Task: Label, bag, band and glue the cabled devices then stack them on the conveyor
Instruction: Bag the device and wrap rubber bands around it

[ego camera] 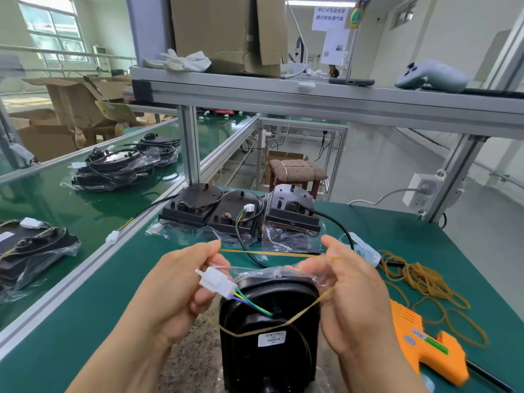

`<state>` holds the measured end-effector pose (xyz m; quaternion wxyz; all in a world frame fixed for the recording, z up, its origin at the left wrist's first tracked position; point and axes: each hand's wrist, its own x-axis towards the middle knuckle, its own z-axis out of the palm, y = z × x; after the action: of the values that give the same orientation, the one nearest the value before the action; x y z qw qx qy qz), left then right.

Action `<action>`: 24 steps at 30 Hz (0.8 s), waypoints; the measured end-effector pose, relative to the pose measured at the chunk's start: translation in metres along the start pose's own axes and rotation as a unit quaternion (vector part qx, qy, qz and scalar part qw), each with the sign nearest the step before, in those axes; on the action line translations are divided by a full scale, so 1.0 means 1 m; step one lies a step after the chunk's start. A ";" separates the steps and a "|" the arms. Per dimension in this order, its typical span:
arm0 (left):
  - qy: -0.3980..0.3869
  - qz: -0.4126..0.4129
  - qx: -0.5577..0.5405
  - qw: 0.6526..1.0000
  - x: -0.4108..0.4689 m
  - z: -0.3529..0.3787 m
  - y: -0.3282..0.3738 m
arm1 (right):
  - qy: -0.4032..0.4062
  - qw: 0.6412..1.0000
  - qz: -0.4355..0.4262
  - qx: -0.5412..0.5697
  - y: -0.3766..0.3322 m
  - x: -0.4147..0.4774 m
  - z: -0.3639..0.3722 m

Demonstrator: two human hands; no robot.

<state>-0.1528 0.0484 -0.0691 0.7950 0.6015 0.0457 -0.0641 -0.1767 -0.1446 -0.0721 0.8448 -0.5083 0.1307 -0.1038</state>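
Now, a rubber band (269, 253) is held stretched wide between both hands, low over the green table (397, 231). One end is pinched between thumb and forefinger of the left hand (181, 293), with the white connector (218, 280) lying against its curled lower fingers. The other end is caught by the curled fingers of the right hand (348, 293). The band's lower strand is drawn across the black cabled device (269, 321), which is stood at the near edge between the hands. Its top is wrapped in a clear bag (283, 272) and a white label (272, 338) is stuck on its face. Coloured wires are seen running from the connector into the device. Off to the right, an orange glue gun (425, 350) is laid on the table, with a loose heap of spare bands (419, 282) just behind it. Further back, three unbagged devices (238, 214) are lined up side by side. Over on the conveyor (85, 211) to the left, bagged devices (113, 165) are piled in stacks.
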 end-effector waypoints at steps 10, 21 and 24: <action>-0.019 -0.044 -0.063 0.997 -0.005 0.007 -0.005 | -0.073 0.988 0.113 0.083 -0.011 0.001 -0.012; -0.048 -0.052 0.018 0.997 -0.005 0.001 -0.006 | -0.153 0.967 0.165 0.121 -0.008 0.018 -0.019; -0.046 -0.056 0.015 0.997 -0.006 0.004 -0.005 | -0.168 0.973 0.128 0.095 0.001 0.022 -0.022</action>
<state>-0.1591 0.0431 -0.0721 0.7820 0.6067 0.0414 -0.1366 -0.1629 -0.1692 -0.0848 0.9052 -0.4154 0.0407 0.0798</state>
